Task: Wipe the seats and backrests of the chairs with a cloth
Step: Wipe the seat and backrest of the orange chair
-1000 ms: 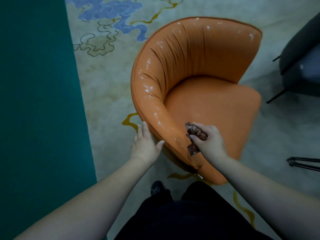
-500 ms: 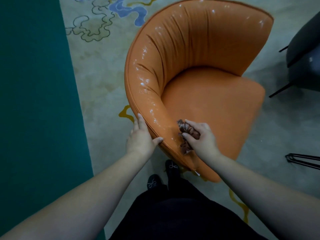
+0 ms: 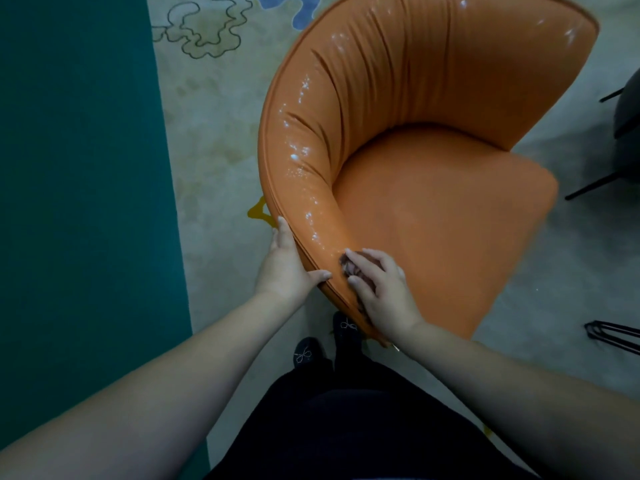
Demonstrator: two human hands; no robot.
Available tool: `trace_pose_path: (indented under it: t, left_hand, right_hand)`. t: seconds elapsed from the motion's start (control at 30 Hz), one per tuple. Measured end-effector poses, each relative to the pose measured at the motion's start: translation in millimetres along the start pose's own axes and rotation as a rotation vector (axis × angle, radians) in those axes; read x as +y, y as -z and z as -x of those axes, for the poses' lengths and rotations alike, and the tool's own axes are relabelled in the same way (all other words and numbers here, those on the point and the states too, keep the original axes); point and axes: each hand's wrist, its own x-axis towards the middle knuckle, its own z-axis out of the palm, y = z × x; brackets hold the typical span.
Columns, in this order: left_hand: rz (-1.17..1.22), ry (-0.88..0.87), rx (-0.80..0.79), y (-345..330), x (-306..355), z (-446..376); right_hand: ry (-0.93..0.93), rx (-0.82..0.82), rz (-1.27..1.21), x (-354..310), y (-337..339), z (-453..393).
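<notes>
An orange leather chair with a curved, pleated backrest stands in front of me; wet shiny spots run along the backrest's left inner side. My right hand presses a crumpled brownish cloth against the near end of the backrest's inner face. My left hand grips the backrest's outer rim just left of the cloth, thumb over the top edge. Most of the cloth is hidden under my fingers.
A dark grey chair with thin black legs stands at the right edge. Black metal legs lie low on the right. A teal strip of carpet runs along the left. My black shoes are close to the orange chair's base.
The view has moved closer to the chair. My right hand with the cloth has slid a little along the backrest's near end towards my left hand, which keeps its grip on the rim.
</notes>
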Motion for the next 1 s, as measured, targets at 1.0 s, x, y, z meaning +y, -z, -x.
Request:
trace_pose_path:
  t: [1.0]
  left_hand:
    - [0.236, 0.071, -0.065, 20.2, 1.8, -4.0]
  right_hand:
    - [0.207, 0.046, -0.03, 12.1, 0.2, 9.4]
